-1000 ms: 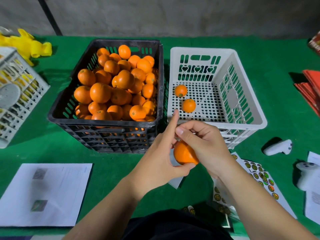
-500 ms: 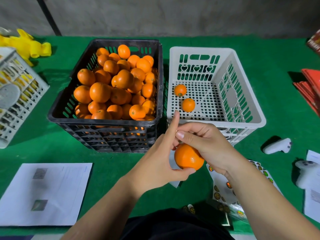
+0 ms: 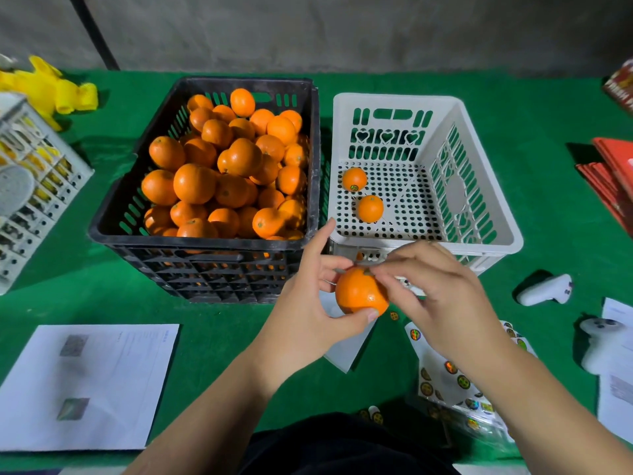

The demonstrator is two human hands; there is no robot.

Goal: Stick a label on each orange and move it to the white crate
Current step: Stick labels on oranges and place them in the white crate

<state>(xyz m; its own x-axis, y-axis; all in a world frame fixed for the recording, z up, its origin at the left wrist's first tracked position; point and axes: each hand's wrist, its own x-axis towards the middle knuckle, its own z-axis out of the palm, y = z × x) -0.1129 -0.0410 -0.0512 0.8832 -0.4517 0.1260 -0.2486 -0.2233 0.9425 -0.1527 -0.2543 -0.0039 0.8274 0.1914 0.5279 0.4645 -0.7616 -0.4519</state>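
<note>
Nearest the camera, well short of the black crate (image 3: 205, 258), a printed paper sheet (image 3: 89, 385) lies flat on the green table cover (image 3: 68, 296), off to the crate's near left. Off to its near right, a sticker sheet (image 3: 445, 375) with round labels lies partly under the right forearm.

Just in front of the black crate's near right corner, both hands meet on one orange (image 3: 359, 291) held above the table. The left hand (image 3: 308, 310) grips it from the left, thumb curled under its near side, index finger pointing up toward the crate rim. The right hand (image 3: 442, 293) reaches in from the right, its fingertips (image 3: 380, 269) pinched together at the top of the fruit; whether a label sits between them is too blurred to tell.

The black crate itself is heaped with oranges (image 3: 226, 173). Touching its right side stands the white crate (image 3: 479, 186), with two oranges on its perforated floor near the wall shared with the black crate: the nearer one (image 3: 370, 209) plain on the side that shows, the farther one (image 3: 354, 179) showing a round label. Right of that, well apart from the black crate, two white controllers (image 3: 544, 289) rest on the cover, with red booklets (image 3: 613, 180) farther back. Left of the black crate sits a white lattice basket (image 3: 30, 186), and beyond it a yellow toy (image 3: 48, 87).
</note>
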